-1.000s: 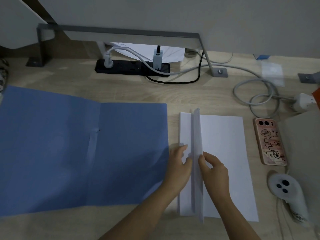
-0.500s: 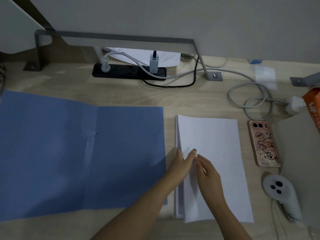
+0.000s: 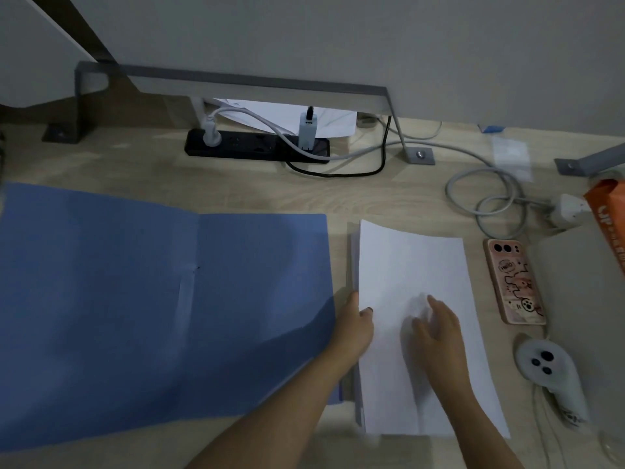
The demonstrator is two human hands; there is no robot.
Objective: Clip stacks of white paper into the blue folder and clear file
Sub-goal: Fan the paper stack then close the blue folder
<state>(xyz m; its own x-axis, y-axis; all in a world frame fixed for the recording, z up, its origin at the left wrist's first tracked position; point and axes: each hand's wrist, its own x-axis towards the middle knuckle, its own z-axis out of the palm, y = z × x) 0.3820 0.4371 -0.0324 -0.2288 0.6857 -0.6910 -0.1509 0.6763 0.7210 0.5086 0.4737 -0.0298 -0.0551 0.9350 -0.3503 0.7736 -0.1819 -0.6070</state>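
Head view: cluttered wooden desk [image 3: 236,194], grey wall [image 3: 372,38].

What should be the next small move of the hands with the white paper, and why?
Probably slide the white paper stack left onto the open blue folder. The left hand grips its left edge, the right hand lies flat on top, and the stack lies beside the folder, not yet in it.

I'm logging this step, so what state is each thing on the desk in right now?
Folder: open, lying flat, no paper in it.
Paper: stacked right of the folder, left edge lifted.
Left hand: gripping the stack's left edge.
Right hand: flat on the top sheet.
Phone: face down.
Power strip: two plugs in.
Controller: lying untouched.
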